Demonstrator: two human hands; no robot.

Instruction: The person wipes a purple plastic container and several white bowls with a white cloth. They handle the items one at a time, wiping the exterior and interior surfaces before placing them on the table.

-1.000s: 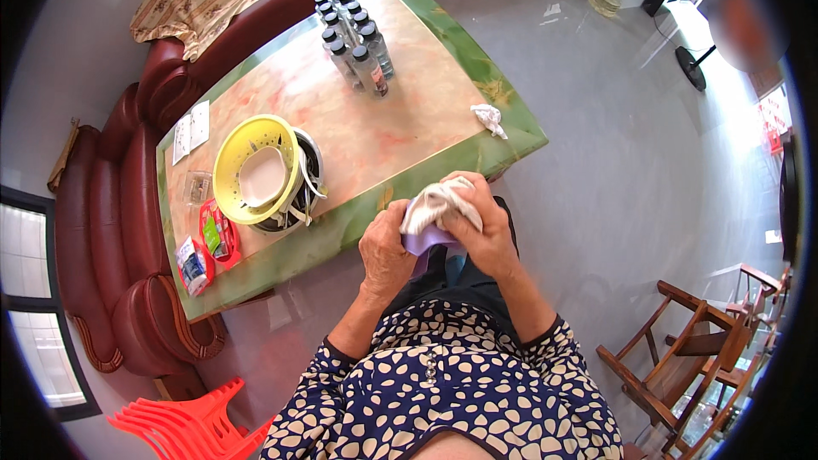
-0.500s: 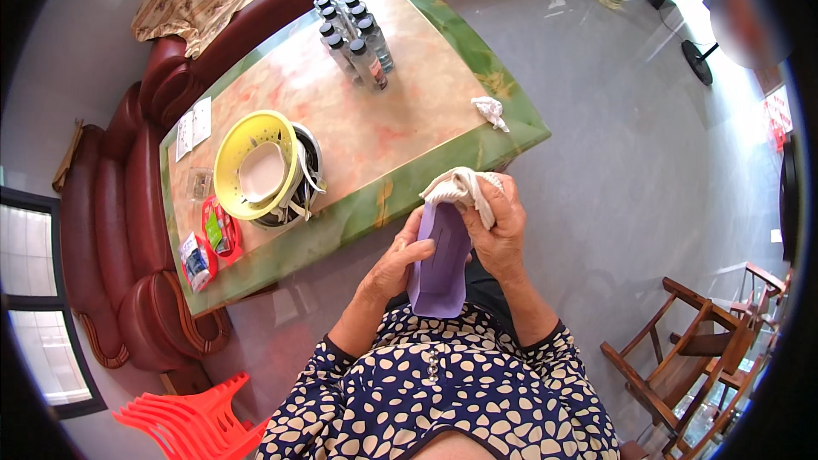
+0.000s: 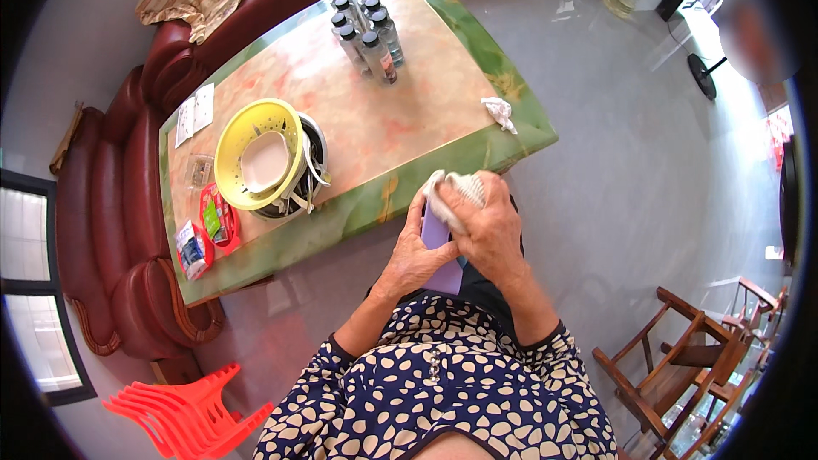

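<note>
My left hand point(image 3: 411, 254) is closed around the side of a purple rectangular box point(image 3: 444, 278), held over my lap just off the table's near edge. A white ribbed cloth point(image 3: 460, 190) is bunched in my right hand point(image 3: 492, 230), which presses it against the upper end of the box. The cloth and my fingers hide much of the box, and its inside is turned mostly out of sight.
On the green-edged stone table point(image 3: 375, 132) stand several dark-capped bottles point(image 3: 375, 55), a yellow colander point(image 3: 228, 152) over a pot, red trays point(image 3: 223, 226) and a crumpled tissue point(image 3: 500, 114). Red plastic stools point(image 3: 175, 413) are at lower left, wooden chairs point(image 3: 682, 358) at lower right.
The box has tilted, so its open inside no longer faces up to view. My right hand has moved the cloth over the box's upper end, its back now turned upward.
</note>
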